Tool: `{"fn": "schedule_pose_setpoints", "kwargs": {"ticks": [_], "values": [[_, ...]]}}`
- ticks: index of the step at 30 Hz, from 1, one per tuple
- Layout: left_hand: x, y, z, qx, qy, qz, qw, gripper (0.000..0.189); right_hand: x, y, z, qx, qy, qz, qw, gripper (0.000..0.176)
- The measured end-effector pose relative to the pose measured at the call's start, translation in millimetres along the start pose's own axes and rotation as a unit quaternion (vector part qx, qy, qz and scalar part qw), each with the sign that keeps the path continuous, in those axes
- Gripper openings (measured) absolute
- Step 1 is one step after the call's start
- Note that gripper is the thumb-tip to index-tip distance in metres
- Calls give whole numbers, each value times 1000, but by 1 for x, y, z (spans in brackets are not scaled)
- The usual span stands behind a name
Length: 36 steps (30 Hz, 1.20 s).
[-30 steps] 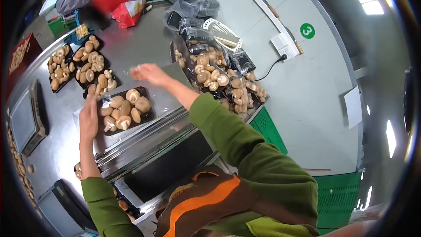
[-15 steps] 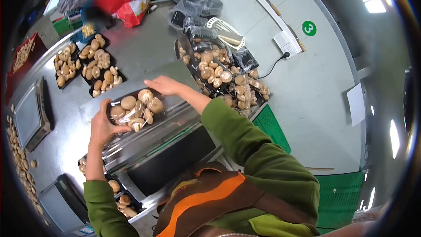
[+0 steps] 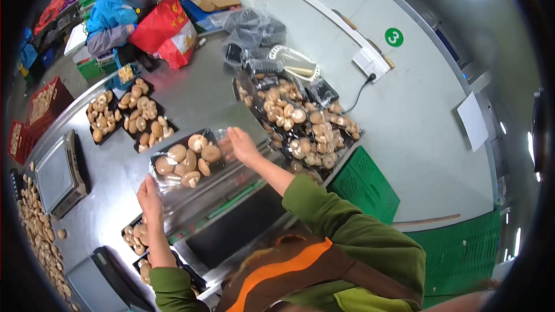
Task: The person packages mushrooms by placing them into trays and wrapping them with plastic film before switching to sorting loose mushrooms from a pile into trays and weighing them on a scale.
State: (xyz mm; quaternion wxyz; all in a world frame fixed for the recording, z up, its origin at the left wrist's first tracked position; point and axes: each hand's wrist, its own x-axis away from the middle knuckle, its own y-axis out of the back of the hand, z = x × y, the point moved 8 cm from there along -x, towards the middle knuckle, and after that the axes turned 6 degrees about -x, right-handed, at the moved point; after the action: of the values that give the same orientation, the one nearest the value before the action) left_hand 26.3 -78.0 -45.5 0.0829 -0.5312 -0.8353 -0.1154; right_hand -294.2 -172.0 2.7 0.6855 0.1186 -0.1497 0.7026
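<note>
I observe a red bag point(image 3: 165, 30) beside a person point(image 3: 108, 10), a black plug point(image 3: 372, 77) in its socket point(image 3: 364, 59), and a green sticker point(image 3: 394, 37).

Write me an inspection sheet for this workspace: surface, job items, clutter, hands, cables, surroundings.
Surface: metal table; loose mushrooms along its left side.
Job items: mushroom tray with clear film, between the hands.
Clutter: plastic bags and white basket beyond piled mushroom packs.
Hands: left hand near tray's left end, right hand near its right; grip unclear.
Cables: black cable plugged into white socket.
Surroundings: person in blue at table's far end; green crates at right.
</note>
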Motion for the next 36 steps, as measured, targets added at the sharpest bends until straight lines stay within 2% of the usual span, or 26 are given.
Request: {"fn": "schedule_pose_setpoints", "kwargs": {"ticks": [1, 2, 4, 6, 8, 10, 12, 14, 15, 16, 18, 20, 22, 25, 26, 28, 29, 30, 32, 33, 34, 35, 36], "values": [[8, 1, -8, 10, -34, 1, 999, 33, 20, 6, 4, -15, 31, 2, 999, 34], [33, -5, -26, 65, 0, 44, 997, 33, 42, 15, 6, -30, 59, 0, 998, 34], [70, -7, -30, 102, 38, 43, 993, 33, 85, 37, -16, -93, -13, 7, 996, 31], [118, -6, -35, 57, 65, 83, 993, 33, 135, 49, -26, -117, -62, 33, 991, 31], [152, -1, -9, 34, 138, 121, 982, 34, 166, 62, -57, -137, -120, 24, 983, 31], [163, 7, 23, -51, 143, 108, 983, 36, 182, 67, -77, -99, -206, 77, 971, 30], [170, 2, 31, -118, 23, 87, 989, 38, 185, 68, -95, -77, -186, 37, 979, 32], [174, -3, 45, -140, -37, 33, 989, 39, 175, 77, -87, 84, -41, -51, 994, 35], [178, -6, 47, -146, 1, 39, 988, 37, 173, 79, -89, 127, -1, -90, 988, 35], [183, -8, 34, -167, -52, 9, 985, 37, 172, 81, -90, 168, 37, -130, 976, 35], [190, -18, 31, -149, -77, -6, 986, 36, 178, 89, -90, 244, 136, -211, 937, 37], [193, -29, 34, -217, -55, 51, 973, 37, 197, 104, -102, 237, 118, -218, 939, 35], [198, -43, 35, -284, -87, 72, 952, 39, 224, 129, -107, 257, 144, -229, 928, 30], [198, -63, 35, -346, -209, 91, 910, 33, 254, 178, -136, 278, 136, -262, 914, 29], [196, -71, 35, -393, -242, 104, 881, 31, 254, 189, -148, 277, 130, -273, 912, 29], [196, -93, 19, -436, -350, 77, 826, 29, 254, 194, -164, 268, 203, -340, 878, 28], [197, -107, 13, -457, -386, 75, 798, 28, 247, 194, -180, 284, 161, -353, 877, 26], [195, -121, 20, -471, -386, 83, 789, 26, 236, 188, -196, 280, 162, -360, 875, 26], [199, -149, 36, -483, -415, 132, 760, 23, 225, 184, -244, 195, 44, -402, 894, 17], [194, -155, 43, -492, -403, 141, 758, 17, 232, 183, -241, 188, 43, -414, 890, 17], [193, -160, 53, -489, -413, 149, 754, 17, 229, 170, -282, -190, -98, -322, 922, 14], [180, -157, 76, -386, -313, 205, 843, 15, 233, 130, -291, -537, -213, -171, 798, 13], [172, -153, 94, -279, -198, 259, 903, 13, 254, 106, -241, -494, -284, -92, 817, 40]]}}
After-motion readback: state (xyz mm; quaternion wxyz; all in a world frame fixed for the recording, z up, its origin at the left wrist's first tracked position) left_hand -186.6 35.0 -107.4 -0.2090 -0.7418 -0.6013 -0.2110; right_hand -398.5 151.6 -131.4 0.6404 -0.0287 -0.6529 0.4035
